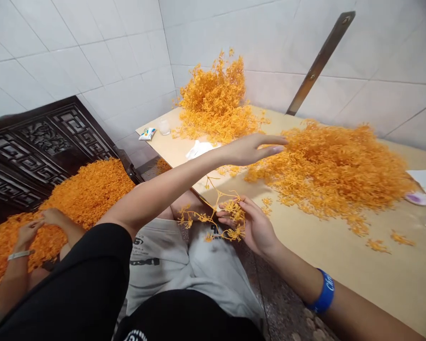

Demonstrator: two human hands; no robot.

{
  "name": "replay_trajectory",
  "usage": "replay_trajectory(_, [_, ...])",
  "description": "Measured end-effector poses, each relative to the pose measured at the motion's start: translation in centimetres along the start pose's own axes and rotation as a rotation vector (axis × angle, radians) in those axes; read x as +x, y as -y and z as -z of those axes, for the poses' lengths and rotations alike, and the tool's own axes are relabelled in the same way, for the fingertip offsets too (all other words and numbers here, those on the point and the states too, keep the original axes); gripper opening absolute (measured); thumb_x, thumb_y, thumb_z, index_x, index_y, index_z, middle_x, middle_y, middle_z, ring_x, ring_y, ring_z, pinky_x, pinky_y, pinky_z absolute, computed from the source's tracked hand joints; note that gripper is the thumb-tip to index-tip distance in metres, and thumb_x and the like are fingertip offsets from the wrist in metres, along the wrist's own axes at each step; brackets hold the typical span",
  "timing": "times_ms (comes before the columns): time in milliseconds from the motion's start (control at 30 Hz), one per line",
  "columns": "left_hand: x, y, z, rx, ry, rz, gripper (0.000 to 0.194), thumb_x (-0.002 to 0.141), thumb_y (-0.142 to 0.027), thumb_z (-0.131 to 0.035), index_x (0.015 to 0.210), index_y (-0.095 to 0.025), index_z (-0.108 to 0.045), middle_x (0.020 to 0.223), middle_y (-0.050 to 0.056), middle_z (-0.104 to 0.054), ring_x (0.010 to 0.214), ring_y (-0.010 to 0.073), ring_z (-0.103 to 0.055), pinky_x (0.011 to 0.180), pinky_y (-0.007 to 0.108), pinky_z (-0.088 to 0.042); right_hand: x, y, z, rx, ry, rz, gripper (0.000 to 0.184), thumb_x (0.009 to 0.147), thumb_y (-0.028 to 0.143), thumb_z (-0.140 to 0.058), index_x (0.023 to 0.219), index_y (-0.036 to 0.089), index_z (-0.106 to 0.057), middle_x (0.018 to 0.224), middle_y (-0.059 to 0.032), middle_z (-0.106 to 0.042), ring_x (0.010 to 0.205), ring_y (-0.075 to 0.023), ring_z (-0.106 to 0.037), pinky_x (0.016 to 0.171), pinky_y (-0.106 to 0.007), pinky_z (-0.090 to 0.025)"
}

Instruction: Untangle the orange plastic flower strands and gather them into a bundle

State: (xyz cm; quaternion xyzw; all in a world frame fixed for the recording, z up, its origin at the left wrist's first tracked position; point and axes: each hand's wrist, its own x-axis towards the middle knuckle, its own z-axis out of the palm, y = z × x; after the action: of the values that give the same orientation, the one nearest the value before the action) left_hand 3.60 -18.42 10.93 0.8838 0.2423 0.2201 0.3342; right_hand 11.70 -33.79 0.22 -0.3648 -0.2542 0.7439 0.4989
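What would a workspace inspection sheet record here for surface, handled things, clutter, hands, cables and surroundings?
Surface: flat tan tabletop, loose orange bits on it.
Handled things: thin branching orange sprig; tall fluffy orange heap and wide fluffy orange heap on the tabletop.
Clutter: crumpled white sheet, small white printed packet, translucent cup, white-and-purple object.
Hands: left hand open, by the wide heap, contact unclear; right hand holds the sprig.
Cables: nothing seen.
Surroundings: white tiled walls, dark carved wooden panel, dense orange mass, another person's hands.
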Motion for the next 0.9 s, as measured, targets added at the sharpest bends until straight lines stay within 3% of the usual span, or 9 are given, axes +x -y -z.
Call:
replay_trajectory(67, [-3.6, -0.6, 0.6, -0.104, -0.174, 0.026, 0.028, 0.095, -0.028, -0.050, 0.114, -0.017, -0.067, 0.130, 0.007, -0.065, 0.122, 0.0176, -0.059, 0.103, 0.030, -0.045, 0.1, 0.2, 0.1, 0.008, -0.001, 0.013, 0.023, 0.074, 0.035, -0.069, 0.088, 0.020, -0.059, 0.083, -0.0034, -0.072, 0.076, -0.0228, -0.071, 0.070, -0.038, -0.059])
replay_trajectory(133, [-7.8, -1.3, 0.0, -0.232, -0.495, 0.132, 0.028, 0.097, -0.032, -0.045, 0.102, -0.019, -0.069, 0.109, 0.007, -0.072, 0.095, 0.0150, -0.068, 0.080, 0.026, -0.054, 0.3, 0.3, 0.2, 0.036, 0.024, 0.014, 0.025, 0.075, 0.037, -0.071, 0.087, 0.020, -0.059, 0.084, -0.0034, -0.072, 0.077, -0.0222, -0.071, 0.071, -0.037, -0.059])
replay_trajectory(200, [-12.2, -1.9, -2.0, -0.247, -0.852, 0.239, 0.031, 0.097, -0.033, -0.046, 0.080, -0.017, -0.067, 0.077, 0.003, -0.070, 0.068, 0.0110, -0.064, 0.064, 0.022, -0.052, 0.5, 0.4, 0.3, 0.066, 0.063, 0.004, 0.027, 0.076, 0.039, -0.073, 0.087, 0.021, -0.057, 0.087, -0.0034, -0.071, 0.080, -0.0216, -0.071, 0.073, -0.036, -0.058])
replay_trajectory(233, [-14.3, -2.1, -3.5, -0.240, -0.913, 0.305, 0.033, 0.097, -0.032, -0.047, 0.074, -0.017, -0.065, 0.068, 0.002, -0.066, 0.062, 0.0101, -0.061, 0.060, 0.020, -0.051, 0.6, 0.3, 0.3, 0.074, 0.081, -0.001, 0.028, 0.076, 0.040, -0.073, 0.088, 0.021, -0.056, 0.089, -0.0035, -0.071, 0.081, -0.0214, -0.070, 0.074, -0.036, -0.057])
replay_trajectory(333, [-18.9, -2.2, -8.3, -0.343, -0.757, 0.425, 0.020, 0.096, -0.031, -0.049, 0.102, -0.021, -0.065, 0.088, 0.005, -0.070, 0.074, 0.0139, -0.066, 0.063, 0.024, -0.055, 0.8, 0.0, 0.5, 0.041, 0.121, -0.008, 0.028, 0.081, 0.042, -0.071, 0.093, 0.023, -0.055, 0.092, -0.0032, -0.070, 0.085, -0.0198, -0.069, 0.076, -0.033, -0.055])
replay_trajectory(433, [-20.4, -2.1, -12.0, -0.308, -0.668, 0.368, 0.056, 0.086, -0.043, -0.064, 0.137, -0.027, -0.048, 0.134, 0.013, -0.054, 0.118, 0.0279, -0.057, 0.091, 0.040, -0.055, 0.8, -0.3, 0.7, 0.017, 0.137, -0.004, 0.023, 0.086, 0.039, -0.067, 0.095, 0.024, -0.053, 0.092, -0.0011, -0.069, 0.082, -0.0155, -0.067, 0.075, -0.027, -0.053])
replay_trajectory(500, [-19.9, -1.8, -13.5, -0.250, -0.654, 0.363, 0.079, 0.078, -0.047, -0.072, 0.147, -0.029, -0.036, 0.146, 0.014, -0.041, 0.133, 0.0332, -0.043, 0.103, 0.046, -0.048, 0.8, -0.3, 0.9, 0.028, 0.140, -0.005, 0.019, 0.088, 0.038, -0.065, 0.096, 0.025, -0.054, 0.092, 0.0003, -0.068, 0.078, -0.0131, -0.065, 0.073, -0.025, -0.052])
replay_trajectory(667, [-17.2, -0.5, -14.5, -0.205, -0.765, 0.464, 0.073, 0.082, -0.036, -0.071, 0.146, -0.030, -0.036, 0.145, 0.012, -0.040, 0.135, 0.0287, -0.043, 0.106, 0.040, -0.045, 0.8, -0.2, 0.9, -0.096, 0.073, 0.051, 0.017, 0.086, 0.040, -0.068, 0.090, 0.024, -0.065, 0.105, -0.0023, -0.070, 0.092, -0.0151, -0.064, 0.085, -0.028, -0.051])
replay_trajectory(900, [-15.2, -0.2, -14.7, -0.239, -0.879, 0.385, 0.054, 0.087, -0.032, -0.066, 0.136, -0.026, -0.046, 0.133, 0.010, -0.048, 0.128, 0.0244, -0.047, 0.109, 0.038, -0.041, 0.7, -0.2, 1.0, -0.120, 0.087, 0.086, 0.021, 0.089, 0.042, -0.064, 0.100, 0.031, -0.077, 0.136, -0.0023, -0.061, 0.129, -0.0231, -0.052, 0.113, -0.042, -0.035])
